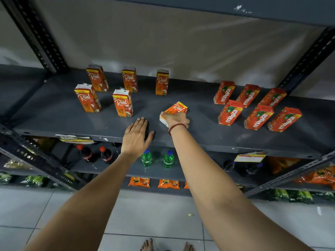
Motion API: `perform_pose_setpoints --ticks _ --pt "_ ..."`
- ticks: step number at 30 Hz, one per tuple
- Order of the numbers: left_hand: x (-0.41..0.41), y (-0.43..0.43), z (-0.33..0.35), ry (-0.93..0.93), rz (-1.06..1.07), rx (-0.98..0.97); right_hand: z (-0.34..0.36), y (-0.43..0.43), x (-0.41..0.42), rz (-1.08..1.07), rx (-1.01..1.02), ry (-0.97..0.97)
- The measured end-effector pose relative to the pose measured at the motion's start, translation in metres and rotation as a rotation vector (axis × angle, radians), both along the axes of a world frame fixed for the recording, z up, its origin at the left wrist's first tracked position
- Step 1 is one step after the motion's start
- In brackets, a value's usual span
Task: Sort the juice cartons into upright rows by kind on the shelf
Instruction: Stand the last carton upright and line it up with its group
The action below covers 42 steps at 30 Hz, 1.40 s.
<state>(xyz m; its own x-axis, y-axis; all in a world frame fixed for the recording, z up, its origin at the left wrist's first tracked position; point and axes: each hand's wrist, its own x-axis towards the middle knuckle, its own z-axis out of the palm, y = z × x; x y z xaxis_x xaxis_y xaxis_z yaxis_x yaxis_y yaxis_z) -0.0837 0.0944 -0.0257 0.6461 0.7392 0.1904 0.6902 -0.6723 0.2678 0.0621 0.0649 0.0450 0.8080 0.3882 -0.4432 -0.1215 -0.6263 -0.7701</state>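
My right hand [176, 120] fingers [164, 114] wrap the lying Real carton [175, 110], its long way pointing away from me. My left hand [136, 135] rests flat and loose just beside it on the shelf [54, 113].

On the dark shelf [54, 113], five Real cartons [122, 103] stand upright at 10 o'clock and six Maaza cartons [230, 112] at 2 o'clock. Between them the right hand [176, 119] grips a sixth Real carton lying on its side [175, 110]. The left hand [136, 136] lies flat, fingers spread, at the shelf's front edge.
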Motion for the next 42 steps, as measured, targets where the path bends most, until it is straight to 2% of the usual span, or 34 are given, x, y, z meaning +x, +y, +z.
perform_pose_setpoints --ticks 2,6,10,15,20,31,37,42 --pt "0.000 -0.001 0.000 -0.010 -0.005 0.008 0.000 0.002 0.004 0.045 -0.008 -0.019" --pt "0.000 -0.002 0.000 -0.018 -0.007 0.016 -0.005 -0.002 0.013 0.325 -0.061 -0.065" --pt "-0.002 -0.001 -0.001 -0.016 -0.015 0.037 -0.008 -0.013 0.011 0.453 0.030 -0.057" --pt "-0.001 0.000 -0.003 -0.013 -0.018 0.046 -0.012 -0.037 0.000 0.344 0.259 -0.078" --pt "-0.002 0.000 -0.003 -0.014 -0.021 0.055 -0.010 -0.055 -0.009 0.398 0.362 -0.012" --pt "-0.002 0.000 -0.004 -0.012 -0.022 0.055 -0.013 -0.058 -0.010 0.391 0.401 -0.061" --pt "0.005 -0.016 -0.009 -0.032 -0.033 0.038 -0.019 -0.055 0.001 0.359 0.321 -0.264" --pt "0.000 -0.003 0.000 -0.028 -0.028 0.025 -0.011 -0.019 0.003 0.422 0.344 -0.358"
